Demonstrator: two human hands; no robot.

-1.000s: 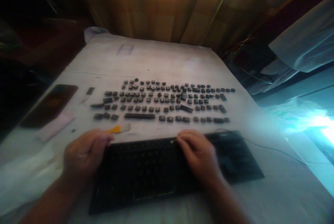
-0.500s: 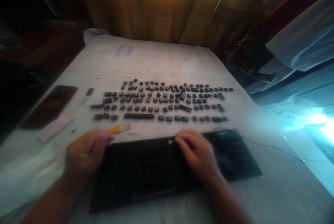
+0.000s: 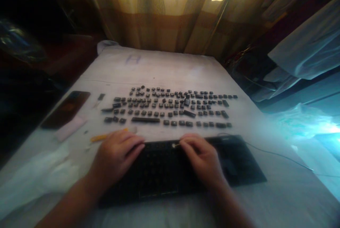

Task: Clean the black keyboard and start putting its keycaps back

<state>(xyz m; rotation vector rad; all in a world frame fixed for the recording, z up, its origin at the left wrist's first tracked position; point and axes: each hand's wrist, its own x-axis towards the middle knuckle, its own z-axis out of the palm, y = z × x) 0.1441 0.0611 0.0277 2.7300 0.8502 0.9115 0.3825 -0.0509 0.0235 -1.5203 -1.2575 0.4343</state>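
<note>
While the keyboard (image 3: 159,171) lies flat on the table (image 3: 175,65), the left hand (image 3: 117,153) rests at its far edge, likely steadying it; can't tell from here if those fingers grip anything. Right hand (image 3: 200,153) over the keyboard: fingertips pinched on a white-tipped stick (image 3: 175,146), probably held short for control. Loose keycaps (image 3: 174,123) sit beyond the keyboard in rows, presumably for order. Left hand partly hides a yellow tool (image 3: 98,137); keyboard surface too dark to read.

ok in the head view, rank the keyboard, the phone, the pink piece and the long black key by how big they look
1. Keyboard, partly covered
2. Phone
3. Pink piece
4. Long black key
The keyboard is also nearest the camera, which enlarges it.
</note>
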